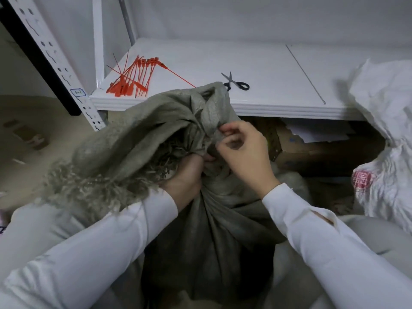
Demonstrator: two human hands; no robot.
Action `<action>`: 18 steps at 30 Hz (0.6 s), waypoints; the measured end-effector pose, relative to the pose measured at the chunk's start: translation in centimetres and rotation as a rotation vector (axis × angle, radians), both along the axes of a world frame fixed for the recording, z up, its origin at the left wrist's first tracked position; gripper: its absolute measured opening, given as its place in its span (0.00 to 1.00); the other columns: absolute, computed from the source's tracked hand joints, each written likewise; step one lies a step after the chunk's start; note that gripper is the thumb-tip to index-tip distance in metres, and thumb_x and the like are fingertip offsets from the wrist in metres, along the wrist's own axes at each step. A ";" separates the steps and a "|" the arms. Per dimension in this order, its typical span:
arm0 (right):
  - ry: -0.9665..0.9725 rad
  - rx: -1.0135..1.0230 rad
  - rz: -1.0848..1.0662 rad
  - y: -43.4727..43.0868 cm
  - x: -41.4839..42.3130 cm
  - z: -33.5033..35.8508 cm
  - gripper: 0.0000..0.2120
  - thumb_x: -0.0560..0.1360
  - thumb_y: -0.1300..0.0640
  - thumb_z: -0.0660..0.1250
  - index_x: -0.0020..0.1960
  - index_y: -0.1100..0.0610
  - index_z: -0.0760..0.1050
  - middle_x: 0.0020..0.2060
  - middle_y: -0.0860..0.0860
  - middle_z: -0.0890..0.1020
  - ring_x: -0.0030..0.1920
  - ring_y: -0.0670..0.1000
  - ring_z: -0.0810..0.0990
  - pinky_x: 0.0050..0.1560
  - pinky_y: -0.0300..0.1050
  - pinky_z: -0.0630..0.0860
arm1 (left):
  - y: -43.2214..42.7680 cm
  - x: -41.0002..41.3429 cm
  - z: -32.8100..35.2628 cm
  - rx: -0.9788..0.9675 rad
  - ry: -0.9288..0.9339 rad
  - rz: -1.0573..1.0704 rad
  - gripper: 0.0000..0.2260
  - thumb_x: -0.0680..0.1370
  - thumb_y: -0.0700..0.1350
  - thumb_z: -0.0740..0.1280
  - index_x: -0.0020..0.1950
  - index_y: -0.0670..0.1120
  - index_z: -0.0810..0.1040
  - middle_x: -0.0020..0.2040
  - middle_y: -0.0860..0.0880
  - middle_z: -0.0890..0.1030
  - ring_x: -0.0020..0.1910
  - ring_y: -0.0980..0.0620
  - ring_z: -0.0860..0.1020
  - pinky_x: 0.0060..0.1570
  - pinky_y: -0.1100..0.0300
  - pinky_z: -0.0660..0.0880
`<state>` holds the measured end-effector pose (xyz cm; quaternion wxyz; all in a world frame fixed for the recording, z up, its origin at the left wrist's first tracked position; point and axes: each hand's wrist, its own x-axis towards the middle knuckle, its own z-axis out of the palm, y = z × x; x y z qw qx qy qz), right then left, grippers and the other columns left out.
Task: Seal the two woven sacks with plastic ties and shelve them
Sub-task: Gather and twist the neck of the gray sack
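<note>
Left grip (186,175) clamps round the gathered neck of the grey sack (207,237), near centre below the shelf (278,65); right grip (243,150) pinches a fold there. We judge gathering in hand — next we must free one grip to fetch a plastic tie (133,79) from the shelf's far left.

The scene is taken by a single wide-angle camera worn on the head, aimed forward and steeply down. The left hand (187,175) and the right hand (243,152) are caught close under the lens near mid-frame, and the grey sack (211,230) gripped by them fills the lower middle. The sleeves are cut off at the bottom corners. The white shelf (267,70) is seen beyond the hands, and a white sack (383,130) is clipped by the frame edge, well to the right of the right hand.
</note>
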<state>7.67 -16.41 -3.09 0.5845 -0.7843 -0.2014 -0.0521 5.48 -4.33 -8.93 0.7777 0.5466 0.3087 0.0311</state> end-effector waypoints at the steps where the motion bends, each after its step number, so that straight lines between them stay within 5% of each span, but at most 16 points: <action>1: 0.005 -0.027 -0.067 -0.2 0.4 0.0 0.16 0.66 0.60 0.75 0.51 0.53 0.76 0.49 0.50 0.78 0.43 0.46 0.79 0.46 0.37 0.76 | -0.1 0.0 0.2 0.004 0.002 0.012 0.07 0.65 0.36 0.66 0.28 0.45 0.80 0.40 0.42 0.81 0.44 0.45 0.79 0.51 0.54 0.75; 3: 0.119 -0.066 -0.135 -0.8 1.2 0.1 0.26 0.63 0.52 0.79 0.56 0.50 0.71 0.55 0.50 0.74 0.50 0.46 0.77 0.52 0.38 0.75 | -0.3 -0.2 0.8 0.012 0.034 0.025 0.05 0.57 0.38 0.67 0.22 0.45 0.79 0.43 0.40 0.81 0.48 0.41 0.78 0.56 0.50 0.74; 7: 0.436 -0.038 -0.100 -1.5 1.7 0.2 0.42 0.60 0.47 0.80 0.69 0.53 0.65 0.56 0.46 0.75 0.56 0.46 0.76 0.58 0.44 0.75 | -0.3 -0.8 1.0 0.065 0.072 -0.136 0.20 0.69 0.29 0.62 0.19 0.44 0.77 0.33 0.42 0.80 0.45 0.41 0.77 0.50 0.52 0.75; 9: 0.541 0.004 -0.035 -1.8 1.8 0.3 0.46 0.57 0.49 0.82 0.69 0.54 0.66 0.56 0.47 0.78 0.56 0.48 0.78 0.59 0.48 0.76 | -0.3 -1.0 1.3 0.075 0.046 -0.181 0.20 0.68 0.27 0.62 0.20 0.43 0.76 0.30 0.44 0.79 0.41 0.43 0.76 0.43 0.56 0.75; 11: 0.605 0.048 0.080 -2.3 1.9 0.4 0.38 0.56 0.54 0.83 0.64 0.54 0.73 0.54 0.48 0.83 0.54 0.48 0.82 0.57 0.49 0.79 | -0.2 -1.3 2.2 0.135 0.038 -0.262 0.09 0.63 0.26 0.64 0.30 0.37 0.80 0.39 0.42 0.80 0.46 0.42 0.77 0.45 0.52 0.76; 13: 0.615 0.012 0.196 -2.7 1.6 0.8 0.27 0.60 0.59 0.81 0.57 0.51 0.78 0.50 0.47 0.84 0.51 0.45 0.82 0.51 0.42 0.80 | 0.1 -1.7 2.6 0.204 0.056 -0.367 0.12 0.64 0.25 0.62 0.43 0.33 0.80 0.45 0.42 0.81 0.50 0.42 0.76 0.53 0.47 0.76; 15: 0.572 -0.020 0.252 -2.9 1.1 0.8 0.22 0.61 0.61 0.81 0.52 0.49 0.79 0.48 0.45 0.85 0.50 0.42 0.82 0.49 0.38 0.79 | 0.4 -2.0 2.7 0.242 0.072 -0.441 0.07 0.66 0.27 0.63 0.37 0.35 0.79 0.38 0.46 0.82 0.46 0.45 0.77 0.54 0.48 0.76; 18: 0.459 -0.091 0.208 -2.7 1.2 1.0 0.21 0.62 0.59 0.80 0.53 0.53 0.81 0.48 0.46 0.84 0.50 0.44 0.82 0.50 0.40 0.79 | 0.3 -2.0 2.8 0.292 0.090 -0.469 0.20 0.72 0.28 0.60 0.23 0.42 0.77 0.30 0.47 0.80 0.41 0.47 0.75 0.50 0.54 0.75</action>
